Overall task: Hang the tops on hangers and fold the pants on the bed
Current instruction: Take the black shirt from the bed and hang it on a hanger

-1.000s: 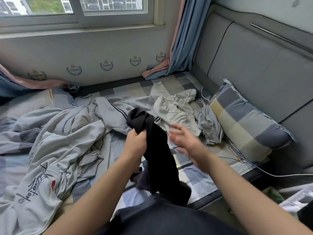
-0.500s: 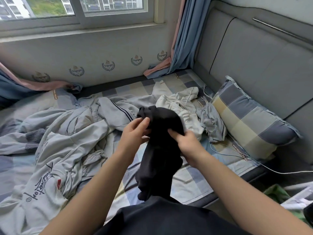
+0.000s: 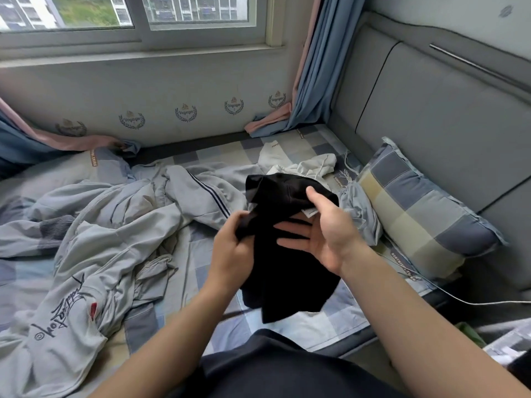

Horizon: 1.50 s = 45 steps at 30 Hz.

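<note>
A black garment hangs in the air above the checked bed, in front of my chest. My left hand grips a bunched fold on its left side. My right hand holds its upper edge, thumb on top near a small white label and fingers spread under the cloth. Behind it lie a white hooded top and a small light blue garment. A grey jacket with dark stripes and a grey printed top sprawl to the left.
A checked pillow leans on the grey padded headboard at the right. A white cable runs off the bed's right edge. Blue and pink curtains hang beside the window wall. Crumpled bedding fills the left.
The black garment has been lifted higher and spread wider. My right hand, free a second ago, now holds its top edge; my left hand shifted lower on its left side.
</note>
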Each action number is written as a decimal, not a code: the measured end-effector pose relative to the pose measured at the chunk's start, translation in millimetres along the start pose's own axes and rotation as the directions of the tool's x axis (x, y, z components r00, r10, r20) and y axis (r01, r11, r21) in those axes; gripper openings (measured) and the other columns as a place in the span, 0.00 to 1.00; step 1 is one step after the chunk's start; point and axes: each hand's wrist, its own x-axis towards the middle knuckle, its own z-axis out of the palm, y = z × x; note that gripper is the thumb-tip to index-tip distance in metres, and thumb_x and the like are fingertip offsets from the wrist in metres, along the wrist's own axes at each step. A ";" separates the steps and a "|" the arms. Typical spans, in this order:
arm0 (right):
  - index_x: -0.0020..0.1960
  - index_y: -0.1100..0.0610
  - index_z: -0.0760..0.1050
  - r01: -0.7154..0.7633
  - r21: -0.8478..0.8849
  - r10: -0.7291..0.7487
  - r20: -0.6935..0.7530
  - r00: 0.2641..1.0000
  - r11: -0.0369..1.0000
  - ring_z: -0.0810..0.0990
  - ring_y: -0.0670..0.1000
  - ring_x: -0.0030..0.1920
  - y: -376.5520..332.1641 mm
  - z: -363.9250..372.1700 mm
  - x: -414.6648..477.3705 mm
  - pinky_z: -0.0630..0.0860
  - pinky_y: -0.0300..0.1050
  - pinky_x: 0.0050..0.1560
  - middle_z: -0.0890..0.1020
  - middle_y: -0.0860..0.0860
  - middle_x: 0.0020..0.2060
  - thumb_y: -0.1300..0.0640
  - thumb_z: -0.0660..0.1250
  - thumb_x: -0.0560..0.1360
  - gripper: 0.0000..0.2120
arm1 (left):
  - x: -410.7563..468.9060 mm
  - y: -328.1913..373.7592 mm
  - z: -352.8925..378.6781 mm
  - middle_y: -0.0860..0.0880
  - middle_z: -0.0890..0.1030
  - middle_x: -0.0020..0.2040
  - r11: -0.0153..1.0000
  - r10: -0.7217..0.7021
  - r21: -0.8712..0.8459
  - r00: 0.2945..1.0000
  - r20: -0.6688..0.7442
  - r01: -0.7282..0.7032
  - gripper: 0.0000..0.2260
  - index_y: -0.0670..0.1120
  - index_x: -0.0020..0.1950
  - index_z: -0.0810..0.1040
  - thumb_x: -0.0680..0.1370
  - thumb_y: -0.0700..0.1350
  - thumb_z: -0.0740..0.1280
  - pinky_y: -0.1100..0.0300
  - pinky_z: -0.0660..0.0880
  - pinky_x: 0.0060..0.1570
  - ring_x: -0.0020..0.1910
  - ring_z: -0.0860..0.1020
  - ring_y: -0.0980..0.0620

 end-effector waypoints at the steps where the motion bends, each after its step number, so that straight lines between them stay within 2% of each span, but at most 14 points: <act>1: 0.54 0.60 0.81 0.011 -0.068 -0.013 -0.018 1.000 0.998 0.87 0.60 0.47 -0.3 -4.6 -1.9 0.83 0.56 0.39 0.86 0.59 0.47 0.45 0.59 0.83 0.20 | 4.7 1.8 -3.6 0.48 0.79 0.38 1.000 0.006 -0.020 1.000 -0.014 -0.007 0.10 0.45 0.47 0.78 0.73 0.32 0.64 0.58 0.72 0.43 0.39 0.75 0.56; 6: 0.51 0.56 0.80 0.172 -0.317 -0.228 -0.147 0.963 0.933 0.86 0.56 0.48 6.9 -34.3 -3.4 0.82 0.48 0.37 0.86 0.55 0.49 0.56 0.61 0.83 0.09 | 23.3 17.4 -19.7 0.55 0.81 0.40 0.992 0.033 -0.125 0.999 -0.008 -0.034 0.09 0.51 0.46 0.81 0.76 0.38 0.65 0.67 0.74 0.43 0.41 0.78 0.59; 8: 0.59 0.50 0.77 0.307 -0.445 -0.351 -0.020 0.936 0.841 0.81 0.51 0.58 12.5 -41.4 -3.0 0.81 0.46 0.50 0.82 0.50 0.56 0.55 0.68 0.79 0.09 | 26.2 24.2 -24.1 0.56 0.83 0.41 0.985 0.034 -0.169 0.998 0.051 -0.025 0.13 0.55 0.46 0.83 0.77 0.38 0.65 0.67 0.75 0.45 0.42 0.79 0.60; 11: 0.68 0.40 0.70 0.404 -0.605 -0.295 0.276 0.915 0.686 0.72 0.34 0.65 26.6 -33.0 3.4 0.70 0.29 0.62 0.75 0.41 0.65 0.50 0.75 0.72 0.27 | 27.5 33.4 -27.5 0.56 0.85 0.43 0.977 0.025 -0.213 0.993 0.119 0.001 0.14 0.58 0.45 0.85 0.76 0.40 0.65 0.67 0.76 0.46 0.44 0.81 0.60; 13: 0.66 0.47 0.74 0.388 -0.631 -0.188 0.361 0.914 0.672 0.77 0.39 0.61 36.7 -20.4 11.0 0.73 0.37 0.64 0.79 0.46 0.61 0.55 0.75 0.74 0.23 | 26.5 36.8 -28.8 0.56 0.86 0.43 0.979 0.018 -0.204 0.986 0.163 0.015 0.14 0.58 0.46 0.86 0.76 0.41 0.65 0.68 0.76 0.45 0.44 0.82 0.60; 16: 0.49 0.58 0.78 0.368 -0.666 -0.162 0.353 0.922 0.649 0.79 0.48 0.45 41.6 -8.0 18.0 0.76 0.57 0.52 0.81 0.51 0.42 0.59 0.72 0.77 0.04 | 25.6 32.9 -37.1 0.55 0.86 0.45 0.990 0.014 -0.138 0.986 0.168 0.010 0.13 0.57 0.47 0.86 0.75 0.41 0.66 0.68 0.76 0.48 0.47 0.83 0.58; 19: 0.42 0.58 0.74 0.400 -0.609 -0.236 0.333 0.913 0.685 0.74 0.46 0.35 35.6 -10.7 15.3 0.73 0.44 0.38 0.76 0.47 0.32 0.62 0.74 0.75 0.08 | 27.3 17.0 -58.3 0.52 0.86 0.45 1.000 0.016 0.002 0.995 0.097 -0.016 0.08 0.52 0.52 0.82 0.76 0.40 0.70 0.65 0.76 0.48 0.46 0.83 0.54; 23: 0.50 0.58 0.80 0.276 -0.384 -0.107 0.405 0.908 0.881 0.81 0.47 0.39 20.7 -16.0 1.4 0.78 0.37 0.39 0.83 0.50 0.40 0.54 0.74 0.74 0.09 | 18.3 4.7 -78.4 0.55 0.84 0.44 0.990 0.000 0.136 0.983 0.182 -0.025 0.13 0.56 0.55 0.80 0.73 0.46 0.76 0.68 0.76 0.45 0.43 0.82 0.57; 27: 0.47 0.55 0.79 0.126 -0.214 -0.037 0.374 0.927 0.969 0.78 0.49 0.40 11.6 -16.2 -2.5 0.74 0.40 0.43 0.79 0.54 0.42 0.54 0.70 0.74 0.05 | 10.8 8.7 -73.8 0.56 0.81 0.38 0.994 -0.056 0.105 0.965 0.257 0.029 0.12 0.52 0.44 0.79 0.72 0.59 0.70 0.68 0.74 0.42 0.38 0.78 0.61; 29: 0.44 0.58 0.78 0.197 -0.251 -0.101 0.350 0.931 0.948 0.74 0.49 0.36 7.4 -17.3 -4.9 0.71 0.39 0.39 0.75 0.52 0.37 0.57 0.69 0.75 0.05 | 8.1 9.4 -70.0 0.58 0.76 0.34 0.991 -0.127 0.070 0.959 0.252 0.113 0.16 0.51 0.38 0.78 0.74 0.62 0.67 0.68 0.71 0.37 0.34 0.73 0.61; 33: 0.46 0.70 0.77 0.383 -0.366 -0.247 0.366 0.897 0.848 0.75 0.55 0.42 -1.6 -20.3 -9.7 0.72 0.44 0.45 0.77 0.58 0.39 0.64 0.65 0.80 0.08 | 3.9 10.4 -62.4 0.51 0.82 0.39 0.944 -0.291 -0.060 0.902 0.319 0.325 0.08 0.48 0.43 0.84 0.75 0.51 0.70 0.62 0.75 0.42 0.40 0.79 0.54; 37: 0.41 0.65 0.80 0.438 -0.423 -0.292 0.368 0.883 0.793 0.76 0.47 0.38 -7.0 -20.6 -22.0 0.73 0.36 0.43 0.78 0.51 0.34 0.67 0.64 0.80 0.10 | 10.2 16.1 -56.3 0.52 0.78 0.37 0.979 -0.200 0.012 0.952 0.230 0.202 0.08 0.46 0.43 0.80 0.78 0.48 0.66 0.58 0.71 0.41 0.38 0.75 0.54; 40: 0.40 0.66 0.77 0.443 -0.551 -0.284 0.352 0.892 0.708 0.70 0.51 0.35 3.0 -20.1 -30.5 0.68 0.44 0.38 0.72 0.53 0.32 0.65 0.65 0.80 0.11 | 10.6 17.4 -56.7 0.51 0.79 0.38 0.981 -0.183 0.095 0.965 0.188 0.168 0.03 0.44 0.46 0.78 0.79 0.42 0.66 0.53 0.73 0.43 0.39 0.76 0.53; 45: 0.38 0.55 0.78 0.413 -0.619 -0.310 0.273 0.911 0.668 0.72 0.44 0.32 24.8 -22.4 -51.7 0.69 0.36 0.36 0.74 0.45 0.30 0.62 0.73 0.76 0.09 | 0.8 24.9 -60.9 0.47 0.83 0.38 0.967 -0.208 0.225 0.882 0.423 0.121 0.10 0.46 0.44 0.81 0.72 0.51 0.76 0.52 0.78 0.41 0.38 0.82 0.47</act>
